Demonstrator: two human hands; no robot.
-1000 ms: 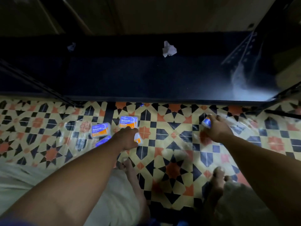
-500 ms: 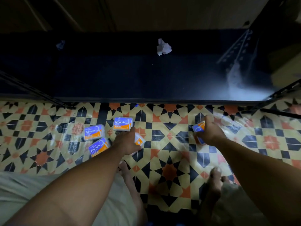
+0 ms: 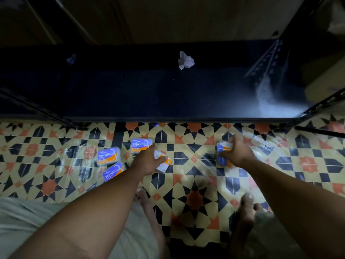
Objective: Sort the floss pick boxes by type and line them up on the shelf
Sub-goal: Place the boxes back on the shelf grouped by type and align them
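1. The left hand (image 3: 147,161) is down at the patterned tile floor (image 3: 194,199). Its fingers are curled round a white and orange floss pick box (image 3: 164,165), which is tilted and mostly hidden under the knuckles.
2. The right hand (image 3: 238,154) is well apart from the left and also low over the tiles. It grips a blue and orange box (image 3: 223,161) whose label begins "Rou". Something pale sits against the fingers just above it, and I cannot tell whether that is a second box.
3. Three boxes marked "Smooth" lie loose on the floor to the left of the left hand:
   - The far Smooth box (image 3: 141,144) is just beside the knuckles.
   - The middle Smooth box (image 3: 108,156) lies farther left.
   - The near Smooth box (image 3: 113,171) lies just below the middle one, tilted, with its lower edge cut off by the left forearm.
4. The dark shelf (image 3: 168,94) runs across the view beyond the tiles, and every floss box in sight lies on the floor in front of its front edge.
5. On the shelf, toward the back, sits a crumpled white paper (image 3: 185,60). A smaller scrap (image 3: 71,58) lies in shadow far to the left.
6. Two bare feet rest on the tiles — the left foot (image 3: 149,206) by the left forearm, the right foot (image 3: 246,206) by the right forearm.
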